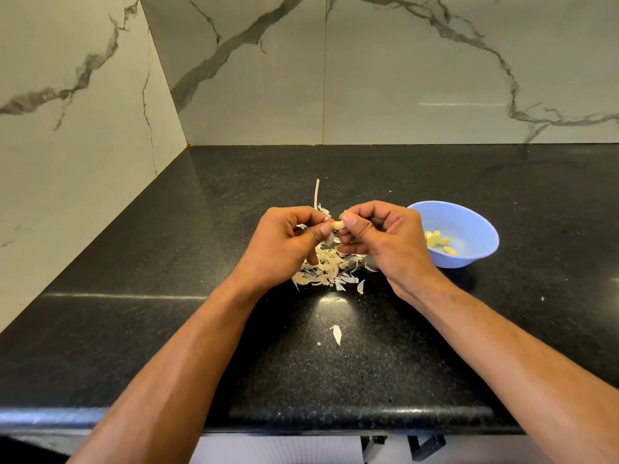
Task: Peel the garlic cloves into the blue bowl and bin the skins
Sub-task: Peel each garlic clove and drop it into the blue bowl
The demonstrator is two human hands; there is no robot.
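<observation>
- Your left hand (pixel 284 242) and right hand (pixel 378 236) meet above the middle of the black bench (pixel 167 329), raised off the surface.
- Both grips pinch one garlic clove (pixel 338 225) between them: left thumb and fingertips on its left end, right thumb and forefinger on its right end. Neither grip is spread; all fingers are curled in.
- The clove looks pale and curved. Most of it is hidden by your fingertips, so you can't tell how much skin is on it.
- The pile of skins (pixel 326 266) lies on the bench right under your hands, partly hidden by the left hand. It runs from below the left palm across to just under the right palm.
- Stray bits: one skin flake (pixel 336 333) sits alone nearer to you, well apart from the pile; another small one (pixel 360 287) lies just off the pile's near right edge.
- A thin pale stalk (pixel 316 193) lies on the bench just beyond your hands, pointing away from you.
- The blue bowl (pixel 469 222) stands on the bench just to the right of your right hand; from this angle the hand overlaps its left rim, contact unclear.
- Peeled cloves (pixel 438 242) lie in the bowl's bottom, a small cluster toward its left side. The exact count is unclear.
- Marble-look wall panels (pixel 368 78) back the bench behind and on the left.
- No bin shows in this view.
</observation>
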